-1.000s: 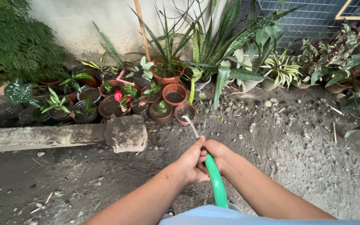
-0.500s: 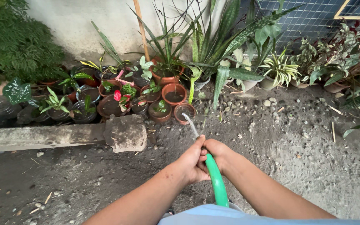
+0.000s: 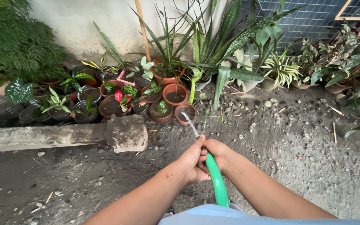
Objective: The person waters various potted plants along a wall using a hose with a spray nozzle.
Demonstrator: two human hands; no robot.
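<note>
Green hose runs near-to-far, both hands, left hand and right hand, clamped at its tip, water jet reaching the small terracotta pot beyond.

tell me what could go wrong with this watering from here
1. The water jet lands in one small terracotta pot; it could overfill or wash soil out.
2. Both hands, left hand and right hand, pinch the green hose end; a slip may spray wide.
3. The dirt ground could turn muddy and slick.
</note>
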